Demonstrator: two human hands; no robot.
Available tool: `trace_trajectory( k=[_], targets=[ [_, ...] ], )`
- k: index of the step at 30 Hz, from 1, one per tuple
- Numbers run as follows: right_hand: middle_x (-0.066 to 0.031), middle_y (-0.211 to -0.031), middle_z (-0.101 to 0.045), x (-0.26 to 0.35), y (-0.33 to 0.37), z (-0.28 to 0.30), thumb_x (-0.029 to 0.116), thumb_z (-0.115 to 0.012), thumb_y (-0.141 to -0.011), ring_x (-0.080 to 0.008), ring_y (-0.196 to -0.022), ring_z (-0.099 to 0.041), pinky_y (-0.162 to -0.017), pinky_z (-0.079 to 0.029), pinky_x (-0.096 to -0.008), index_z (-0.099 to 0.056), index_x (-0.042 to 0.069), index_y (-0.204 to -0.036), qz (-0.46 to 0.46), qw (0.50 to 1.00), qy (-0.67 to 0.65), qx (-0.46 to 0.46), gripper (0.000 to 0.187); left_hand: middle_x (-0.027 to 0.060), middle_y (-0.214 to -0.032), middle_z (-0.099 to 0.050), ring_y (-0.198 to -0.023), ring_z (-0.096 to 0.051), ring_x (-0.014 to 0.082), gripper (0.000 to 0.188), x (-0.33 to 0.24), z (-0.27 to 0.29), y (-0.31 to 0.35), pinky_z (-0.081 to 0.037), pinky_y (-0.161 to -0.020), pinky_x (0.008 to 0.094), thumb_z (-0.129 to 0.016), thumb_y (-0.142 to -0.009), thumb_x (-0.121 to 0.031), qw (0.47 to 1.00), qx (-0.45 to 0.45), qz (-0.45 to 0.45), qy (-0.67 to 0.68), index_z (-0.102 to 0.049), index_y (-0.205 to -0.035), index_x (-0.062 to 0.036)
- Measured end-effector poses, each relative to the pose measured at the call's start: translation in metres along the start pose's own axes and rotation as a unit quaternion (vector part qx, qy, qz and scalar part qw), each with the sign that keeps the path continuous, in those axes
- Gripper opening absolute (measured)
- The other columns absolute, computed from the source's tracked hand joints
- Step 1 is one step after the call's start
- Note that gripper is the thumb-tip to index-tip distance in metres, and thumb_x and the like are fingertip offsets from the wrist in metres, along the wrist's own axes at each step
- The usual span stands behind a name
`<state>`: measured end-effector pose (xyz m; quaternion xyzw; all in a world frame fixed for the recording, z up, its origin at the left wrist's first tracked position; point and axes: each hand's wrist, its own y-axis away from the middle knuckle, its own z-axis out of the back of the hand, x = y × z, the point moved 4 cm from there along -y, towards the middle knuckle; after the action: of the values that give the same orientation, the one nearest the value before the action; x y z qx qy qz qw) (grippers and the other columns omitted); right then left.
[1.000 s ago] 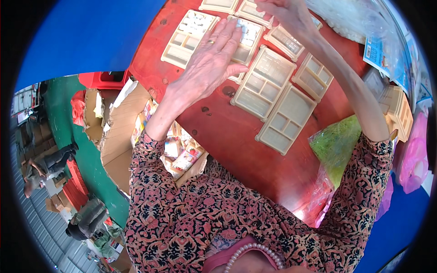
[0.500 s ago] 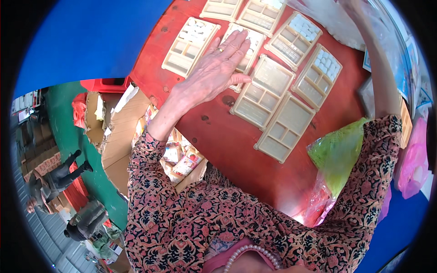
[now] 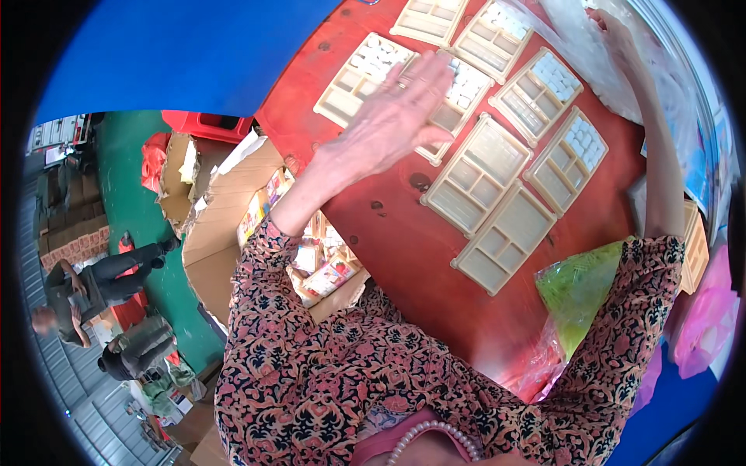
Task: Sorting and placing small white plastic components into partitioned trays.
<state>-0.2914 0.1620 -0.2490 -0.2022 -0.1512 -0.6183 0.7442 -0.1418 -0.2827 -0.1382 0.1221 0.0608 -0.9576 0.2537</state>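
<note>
My left hand (image 3: 392, 120) is spread flat with fingers stretched, slightly blurred, above a cream compartment tray (image 3: 447, 116) holding small white pieces (image 3: 466, 81). It also covers part of the neighbouring tray (image 3: 338, 97) to its left, which has white pieces in its far compartment. At the far right, my right hand (image 3: 611, 35) has its fingers curled beside a clear plastic bag (image 3: 579, 46); what they hold, if anything, is hidden. Two nearer trays, one tray (image 3: 475, 175) and another tray (image 3: 503, 237), show no white pieces. Further trays with white pieces (image 3: 584, 144) lie to their right.
The trays lie on a red table (image 3: 373, 248). A green net-like packet (image 3: 583, 287) rests by my right sleeve. An open cardboard box (image 3: 214, 225) with small colourful packets (image 3: 330, 272) stands left of the table. Two people (image 3: 109, 279) are farther off on the green floor.
My left hand, previously resting on the tray's white pieces, now appears raised slightly. My right hand has come into view by the plastic bag. The whole view has shifted, moving the trays rightward and down.
</note>
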Motion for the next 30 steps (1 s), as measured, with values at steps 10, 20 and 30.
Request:
trace_trajectory(
  k=[10,20,30],
  targets=[
    [-0.0049,-0.095,-0.065,0.042,0.019,0.026,0.018,-0.062,-0.089,-0.0157,-0.086,-0.058,-0.078,-0.045,-0.0276,-0.063,0.006,-0.114,-0.036,0.992,0.046,-0.108,0.028,0.0252,-0.151,-0.023,-0.142,-0.02,0.0378,0.083,0.054,0.012,0.032,-0.021,-0.115,0.0498,-0.047,-0.09,-0.054,0.985,0.002,0.15,-0.086,-0.026,-0.144,0.0055],
    [-0.0012,-0.095,-0.064,-0.027,0.035,0.077,0.018,-0.065,-0.091,-0.0081,-0.084,-0.061,-0.072,-0.048,-0.0195,-0.064,0.001,-0.111,-0.189,0.825,-0.495,-0.196,0.026,0.0166,-0.155,-0.018,-0.144,-0.015,0.0322,0.078,0.056,0.01,0.019,-0.017,-0.116,0.049,-0.048,-0.09,-0.052,0.988,-0.001,0.142,-0.063,-0.026,-0.147,-0.0032],
    [-0.0148,-0.085,-0.057,0.118,0.029,0.124,0.008,-0.052,-0.09,-0.0191,-0.076,-0.053,-0.063,-0.047,-0.0276,-0.058,-0.013,-0.096,-0.12,0.873,-0.416,-0.225,0.022,0.016,-0.155,-0.021,-0.143,-0.019,0.0313,0.073,0.051,0.006,0.031,-0.019,-0.116,0.0478,-0.051,-0.09,-0.048,0.991,-0.02,0.126,-0.034,-0.031,-0.145,-0.0028]
  ],
)
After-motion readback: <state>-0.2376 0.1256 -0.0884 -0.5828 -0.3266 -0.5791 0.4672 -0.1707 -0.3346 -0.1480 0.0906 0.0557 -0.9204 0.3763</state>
